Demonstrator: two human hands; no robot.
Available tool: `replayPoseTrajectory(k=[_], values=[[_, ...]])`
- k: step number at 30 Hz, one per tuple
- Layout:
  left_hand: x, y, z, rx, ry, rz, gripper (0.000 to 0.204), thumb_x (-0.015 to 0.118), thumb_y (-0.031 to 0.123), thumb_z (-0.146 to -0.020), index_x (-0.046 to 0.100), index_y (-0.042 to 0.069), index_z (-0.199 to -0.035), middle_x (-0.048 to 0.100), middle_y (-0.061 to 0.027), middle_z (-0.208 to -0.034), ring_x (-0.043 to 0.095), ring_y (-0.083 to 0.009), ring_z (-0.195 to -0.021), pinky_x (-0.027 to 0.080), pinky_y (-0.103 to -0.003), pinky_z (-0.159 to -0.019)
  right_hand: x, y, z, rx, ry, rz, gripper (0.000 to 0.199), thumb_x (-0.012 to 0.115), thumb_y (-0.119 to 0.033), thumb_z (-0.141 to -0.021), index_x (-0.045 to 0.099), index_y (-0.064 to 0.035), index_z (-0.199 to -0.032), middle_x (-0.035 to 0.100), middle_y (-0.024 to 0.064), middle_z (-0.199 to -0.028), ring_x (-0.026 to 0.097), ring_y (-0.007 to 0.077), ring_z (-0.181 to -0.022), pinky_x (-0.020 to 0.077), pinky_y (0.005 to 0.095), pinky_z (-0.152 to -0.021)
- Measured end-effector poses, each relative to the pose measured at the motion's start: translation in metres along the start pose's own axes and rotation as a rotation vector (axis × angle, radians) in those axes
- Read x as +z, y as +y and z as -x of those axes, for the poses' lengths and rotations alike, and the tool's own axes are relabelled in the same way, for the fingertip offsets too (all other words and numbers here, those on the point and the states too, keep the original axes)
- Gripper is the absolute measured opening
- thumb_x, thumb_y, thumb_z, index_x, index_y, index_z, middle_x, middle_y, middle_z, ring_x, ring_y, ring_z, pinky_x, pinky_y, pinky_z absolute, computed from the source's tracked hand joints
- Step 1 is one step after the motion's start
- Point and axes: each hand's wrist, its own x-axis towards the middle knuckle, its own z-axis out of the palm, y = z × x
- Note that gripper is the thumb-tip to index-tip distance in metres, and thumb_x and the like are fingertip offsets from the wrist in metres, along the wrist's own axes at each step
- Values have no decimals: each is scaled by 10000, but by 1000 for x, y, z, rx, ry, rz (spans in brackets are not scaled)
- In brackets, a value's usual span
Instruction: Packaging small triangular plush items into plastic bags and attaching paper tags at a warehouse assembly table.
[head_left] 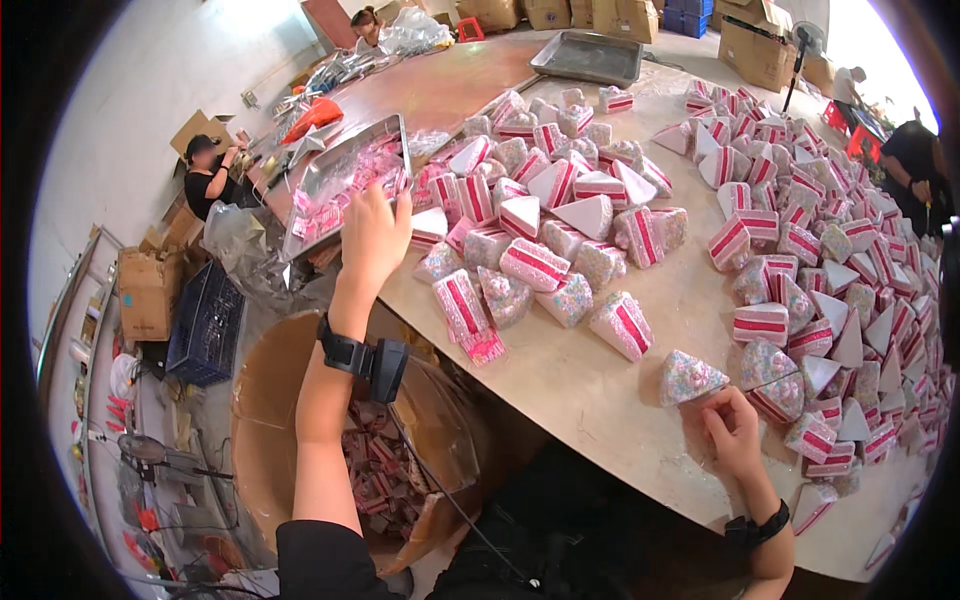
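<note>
Left hand stretches up to the metal tray of pink pieces, fingers spread wide on its near rim, nothing gripped (looks like steadying or tugging it closer). Right hand rests on the worktop edge, fingertips touching a wedge-shaped pink-and-white cake slice model; grip loose, not closed around it. More slices lie heaped mid-worktop and far right, within easy reach. A cardboard bin sits below the worktop's edge, well placed for catching items dropped off it.
</note>
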Motion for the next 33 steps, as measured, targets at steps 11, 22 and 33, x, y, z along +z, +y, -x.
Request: replayPoseTrajectory(k=[11,22,33], values=[[100,-66,-11,0,-1,-162,872,754,245,-752,270,107,-1463,311,-192,-1457,275,-413,-1374,348,-599,-1016,1,8,11,-58,165,135,44,562,24,-893,542,-11,-877,524,-7,-783,512,53,-698,407,198,-616],[111,-110,-23,111,231,-36,227,611,39,-823,571,92,-1039,582,-56,-1016,553,-296,-1007,366,-529,-916,3,17,7,-18,242,134,35,561,30,-896,556,3,-875,542,6,-782,511,65,-654,405,206,-582],[77,-84,-49,135,-57,383,398,644,368,-871,628,123,-1185,606,-142,-1221,590,-312,-1084,447,-462,-918,5,15,9,-39,284,92,44,547,31,-914,549,-12,-907,542,-1,-782,492,54,-641,386,201,-559]])
